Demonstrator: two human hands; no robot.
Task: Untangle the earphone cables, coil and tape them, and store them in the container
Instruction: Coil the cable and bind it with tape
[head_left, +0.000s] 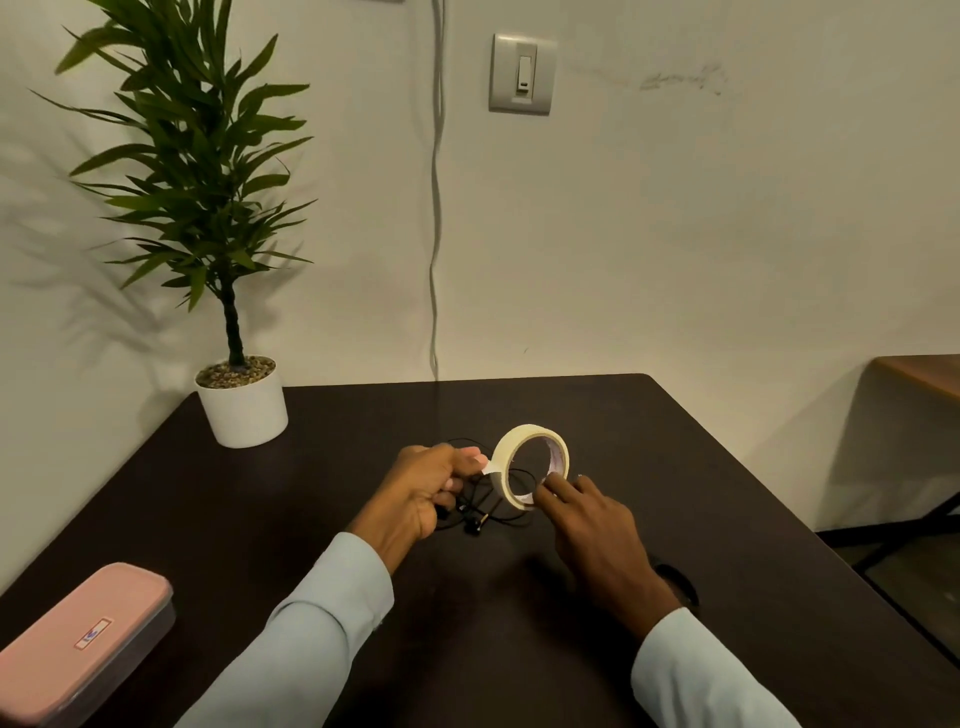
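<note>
A roll of cream masking tape (519, 441) is held upright above the dark table (675, 467). My right hand (587, 525) grips the roll's lower right rim with thumb and fingers. My left hand (431, 488) pinches the tape's loose end at the roll's left side, fingers curled. Black earphone cables (483, 519) lie in a loose bundle on the table just beneath and between both hands, partly hidden by the left hand. A container with a pink lid (78, 644), shut, sits at the table's near left corner.
A potted plant in a white pot (241, 410) stands at the table's far left corner against the wall. A grey cable (435, 234) hangs down the wall behind the table. Another wooden table edge (919, 374) shows at the right.
</note>
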